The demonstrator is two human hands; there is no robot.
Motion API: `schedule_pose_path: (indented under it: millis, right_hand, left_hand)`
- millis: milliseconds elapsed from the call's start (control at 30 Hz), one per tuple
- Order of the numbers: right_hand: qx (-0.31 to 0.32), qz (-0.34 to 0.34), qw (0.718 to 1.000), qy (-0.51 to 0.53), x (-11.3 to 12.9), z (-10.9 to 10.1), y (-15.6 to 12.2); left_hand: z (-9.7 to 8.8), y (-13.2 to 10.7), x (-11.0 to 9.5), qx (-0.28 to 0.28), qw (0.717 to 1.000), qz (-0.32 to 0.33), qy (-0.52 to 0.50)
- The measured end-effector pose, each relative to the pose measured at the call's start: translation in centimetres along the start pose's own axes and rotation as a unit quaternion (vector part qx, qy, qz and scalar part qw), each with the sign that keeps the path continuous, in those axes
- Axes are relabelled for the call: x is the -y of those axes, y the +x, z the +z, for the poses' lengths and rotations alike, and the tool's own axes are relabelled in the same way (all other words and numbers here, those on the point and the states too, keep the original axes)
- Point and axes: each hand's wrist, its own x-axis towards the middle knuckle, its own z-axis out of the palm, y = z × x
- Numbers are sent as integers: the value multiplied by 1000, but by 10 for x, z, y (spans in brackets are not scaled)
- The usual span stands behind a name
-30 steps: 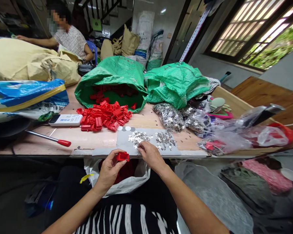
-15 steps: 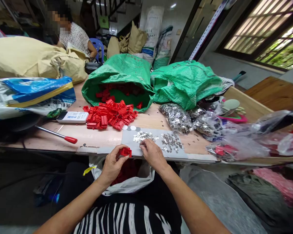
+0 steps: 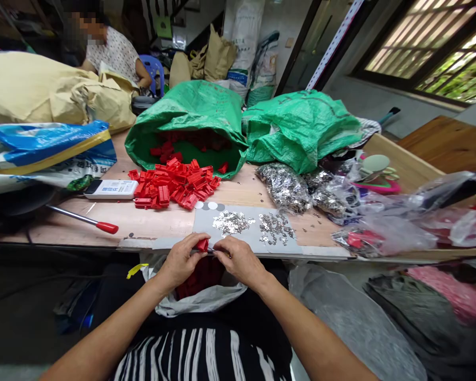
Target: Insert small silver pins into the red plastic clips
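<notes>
My left hand (image 3: 180, 261) pinches a small red plastic part (image 3: 202, 244) at the table's front edge. My right hand (image 3: 238, 259) meets it from the right, its fingertips closed on a small metal piece at the part's side. Just beyond lie two small heaps of silver metal pieces (image 3: 230, 222) on a grey sheet (image 3: 206, 219). A pile of the same red parts (image 3: 174, 185) spills from an open green sack (image 3: 190, 114). Below my hands hangs a white bag (image 3: 198, 301) holding more red parts.
A red-handled screwdriver (image 3: 83, 219) and a white device (image 3: 111, 189) lie at the left. A second green sack (image 3: 301, 127), clear bags of metal pieces (image 3: 285, 185) and plastic bags fill the right. Another person (image 3: 115, 53) sits at the far left behind brown sacks.
My right hand left the heap of metal pieces and came back to the red part. My left hand kept hold of the part and both hands now meet at it.
</notes>
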Motion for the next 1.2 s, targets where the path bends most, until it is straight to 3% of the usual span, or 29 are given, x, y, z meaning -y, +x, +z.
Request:
schedule_pose_path:
  millis: [400,833,1067,1133,1200]
  right_hand:
    - [47,22,999,-17,1,2,10]
    - [100,57,988,-103,25,-3,15]
    - [55,52,993,-90,23,4,5]
    - [2,28,999,-26,18,3,-1]
    - [-49,13,997,53,14,-1,-8]
  left_hand:
    - [-7,0,9,32,999,13,31]
    - [0,-5,17,0,996,56,75]
    - [1,-2,0,-10,1000,-19,7]
    - [1,-5,-11,-49,995,-66,-54]
    - [0,-9,-24,-98,971,-124,-180]
